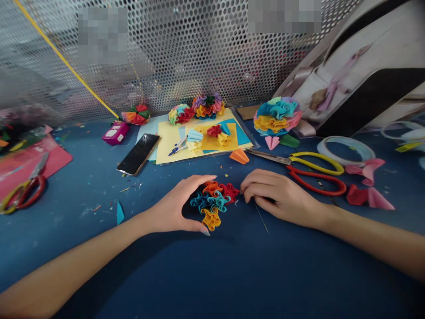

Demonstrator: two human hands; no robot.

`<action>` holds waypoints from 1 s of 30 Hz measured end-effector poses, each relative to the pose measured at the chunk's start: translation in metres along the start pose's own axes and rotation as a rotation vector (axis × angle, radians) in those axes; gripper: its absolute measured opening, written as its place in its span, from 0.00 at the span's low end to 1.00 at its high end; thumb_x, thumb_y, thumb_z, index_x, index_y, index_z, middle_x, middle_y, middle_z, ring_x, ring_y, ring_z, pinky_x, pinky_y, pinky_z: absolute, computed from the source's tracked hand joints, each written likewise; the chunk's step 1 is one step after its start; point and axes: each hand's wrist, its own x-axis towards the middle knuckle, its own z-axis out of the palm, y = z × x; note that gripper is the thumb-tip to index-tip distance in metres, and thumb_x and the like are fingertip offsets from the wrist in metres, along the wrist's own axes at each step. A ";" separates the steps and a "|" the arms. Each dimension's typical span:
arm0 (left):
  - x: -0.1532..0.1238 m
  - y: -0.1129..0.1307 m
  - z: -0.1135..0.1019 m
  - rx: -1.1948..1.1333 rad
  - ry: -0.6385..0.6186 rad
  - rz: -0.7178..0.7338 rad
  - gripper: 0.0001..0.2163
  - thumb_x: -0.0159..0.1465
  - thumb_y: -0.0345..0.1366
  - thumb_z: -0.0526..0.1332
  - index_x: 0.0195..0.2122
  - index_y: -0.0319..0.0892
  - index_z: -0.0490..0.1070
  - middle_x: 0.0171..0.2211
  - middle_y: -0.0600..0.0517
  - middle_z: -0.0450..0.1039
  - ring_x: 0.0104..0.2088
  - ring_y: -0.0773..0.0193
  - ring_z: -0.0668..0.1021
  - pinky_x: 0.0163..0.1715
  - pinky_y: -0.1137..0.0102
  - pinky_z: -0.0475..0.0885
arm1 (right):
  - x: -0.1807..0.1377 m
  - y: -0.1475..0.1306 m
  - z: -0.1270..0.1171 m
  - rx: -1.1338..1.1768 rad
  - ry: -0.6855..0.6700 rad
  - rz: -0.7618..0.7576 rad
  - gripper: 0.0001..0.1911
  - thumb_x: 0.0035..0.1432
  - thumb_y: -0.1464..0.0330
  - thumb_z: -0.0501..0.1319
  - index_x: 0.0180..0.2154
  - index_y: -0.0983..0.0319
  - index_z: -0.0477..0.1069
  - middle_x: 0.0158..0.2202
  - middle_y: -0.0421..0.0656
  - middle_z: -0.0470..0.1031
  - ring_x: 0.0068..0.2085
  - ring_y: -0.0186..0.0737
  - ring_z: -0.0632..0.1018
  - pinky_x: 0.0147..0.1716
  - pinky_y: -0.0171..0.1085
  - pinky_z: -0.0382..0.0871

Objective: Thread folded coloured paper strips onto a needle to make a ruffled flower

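Note:
On the blue table, my left hand (181, 204) curves round a cluster of curled paper flowers (212, 201) in teal, light blue, orange, red and yellow. Its thumb rests at the yellow flower and its index finger reaches over the orange one. My right hand (268, 192) is closed in a pinch at the red flower's right edge; what sits between the fingertips is too small to make out. A thin needle-like line (261, 219) slants down from under that hand to the table.
Yellow- and red-handled scissors (317, 164) lie beyond my right hand, near a tape roll (347, 148) and pink paper pieces (367, 170). A phone (138, 154), paper sheets (166, 137) and finished paper balls (277, 116) lie farther back. More scissors (28, 188) lie left. A perforated metal panel (186, 53) stands behind.

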 end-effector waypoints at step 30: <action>-0.006 -0.005 0.003 -0.001 0.015 0.034 0.28 0.74 0.50 0.52 0.72 0.51 0.49 0.71 0.45 0.55 0.69 0.49 0.63 0.68 0.53 0.60 | 0.000 -0.004 -0.001 0.011 0.015 -0.008 0.14 0.66 0.79 0.53 0.36 0.58 0.72 0.40 0.44 0.78 0.43 0.39 0.79 0.43 0.38 0.73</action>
